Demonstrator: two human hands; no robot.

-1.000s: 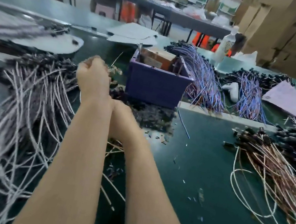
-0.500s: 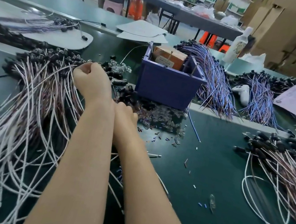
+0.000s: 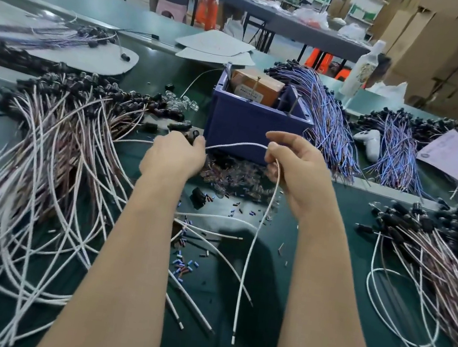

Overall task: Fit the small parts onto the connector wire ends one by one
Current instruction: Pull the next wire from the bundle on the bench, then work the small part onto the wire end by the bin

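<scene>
A single white wire [image 3: 254, 236] runs between my two hands and hangs down over the green table. My left hand [image 3: 174, 154] grips its black connector end [image 3: 193, 136] just in front of the blue bin. My right hand [image 3: 294, 165] pinches the wire where it bends, and the free tip dangles near the table's front. A heap of small clear and dark parts [image 3: 236, 174] lies between my hands. More tiny blue and red parts [image 3: 184, 264] are scattered lower down.
A large pile of white wires with black connectors [image 3: 47, 146] covers the left. Another such pile [image 3: 433, 248] lies at the right. A blue bin [image 3: 247, 122] holding a brown box stands behind my hands. Purple wire bundles [image 3: 328, 119] and paper sheets lie beyond.
Both hands came back from the left pile to the middle. My right hand, hidden under the left arm before, now holds a single wire drawn out of the pile.
</scene>
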